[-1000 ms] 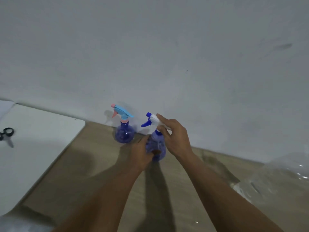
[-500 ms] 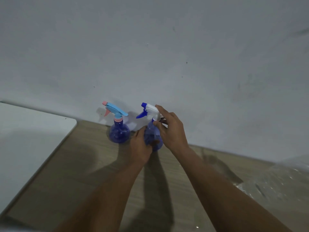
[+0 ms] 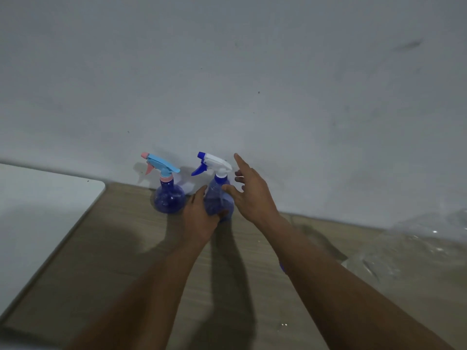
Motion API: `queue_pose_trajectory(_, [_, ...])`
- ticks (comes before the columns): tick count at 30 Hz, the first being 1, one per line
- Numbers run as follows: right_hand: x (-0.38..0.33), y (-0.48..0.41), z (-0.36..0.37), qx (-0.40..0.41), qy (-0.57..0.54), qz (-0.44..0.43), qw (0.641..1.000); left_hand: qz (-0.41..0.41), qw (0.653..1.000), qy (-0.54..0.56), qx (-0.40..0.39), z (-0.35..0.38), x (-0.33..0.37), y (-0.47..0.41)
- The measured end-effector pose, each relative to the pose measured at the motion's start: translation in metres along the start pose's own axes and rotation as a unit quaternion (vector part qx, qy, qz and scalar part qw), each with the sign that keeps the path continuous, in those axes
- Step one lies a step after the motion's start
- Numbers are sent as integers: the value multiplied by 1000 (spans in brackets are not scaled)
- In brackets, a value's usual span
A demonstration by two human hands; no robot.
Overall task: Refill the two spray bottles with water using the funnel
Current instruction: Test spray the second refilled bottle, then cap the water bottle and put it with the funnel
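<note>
The bottle with the white sprayer stands upright on the tabletop close to the wall, its top still on. The right hand, wrapped on that sprayer half a second ago, has let go. Its fingers are now spread and straight just beside the neck, holding nothing, probably a re-grip mid-twist. The left hand keeps its fingers curled round the bottle's belly. The second bottle waits just to the left. No funnel is in view.
</note>
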State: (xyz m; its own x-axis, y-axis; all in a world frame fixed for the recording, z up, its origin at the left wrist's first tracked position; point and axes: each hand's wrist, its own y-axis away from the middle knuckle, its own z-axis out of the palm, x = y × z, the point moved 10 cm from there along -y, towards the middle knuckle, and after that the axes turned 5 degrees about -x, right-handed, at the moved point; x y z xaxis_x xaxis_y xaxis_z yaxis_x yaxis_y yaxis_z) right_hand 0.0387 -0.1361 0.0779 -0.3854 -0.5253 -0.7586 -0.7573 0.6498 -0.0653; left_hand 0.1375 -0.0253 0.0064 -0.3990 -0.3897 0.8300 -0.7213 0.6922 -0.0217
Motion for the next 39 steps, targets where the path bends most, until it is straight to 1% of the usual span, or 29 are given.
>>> queue_pose_trajectory(3, [0,19,-13,3,35,8,999,8,1000,-18,12,-3,4,11])
queue_pose_trajectory(5, [-1,34,-23,4,48,16,999,29,999,-31,25,-7,13,22])
queue_pose_trajectory(8, [-2,60,-41,10,61,30,998,68,990,-92,80,-17,32,43])
queue_pose_trajectory(10, [0,81,-55,16,70,39,997,63,989,-91,95,-18,39,58])
queue_pose_trajectory(11, [2,92,-61,18,72,46,996,66,991,-79,91,-16,44,66])
queue_pose_trajectory(14, [17,129,-78,15,84,80,993,79,995,-48,38,5,67,84])
queue_pose_trajectory(17, [41,171,-99,11,118,120,986,129,990,-41,-35,42,101,100])
queue_pose_trajectory(21, [82,231,-129,7,156,172,973,189,972,-65,-122,97,146,125])
queue_pose_trajectory(24, [117,271,-147,4,181,214,960,217,953,-101,-187,136,174,142])
queue_pose_trajectory(26, [142,294,-158,1,196,244,950,229,942,-118,-214,159,188,151])
queue_pose_trajectory(29, [180,320,-168,-11,203,288,936,220,935,-138,-243,186,201,162])
queue_pose_trajectory(33, [228,340,-170,-40,210,322,922,193,935,-150,-256,211,205,169])
queue_pose_trajectory(36, [255,346,-161,-77,222,326,916,182,938,-158,-250,219,209,174])
queue_pose_trajectory(39, [270,347,-151,-92,240,307,917,162,944,-156,-240,224,209,176])
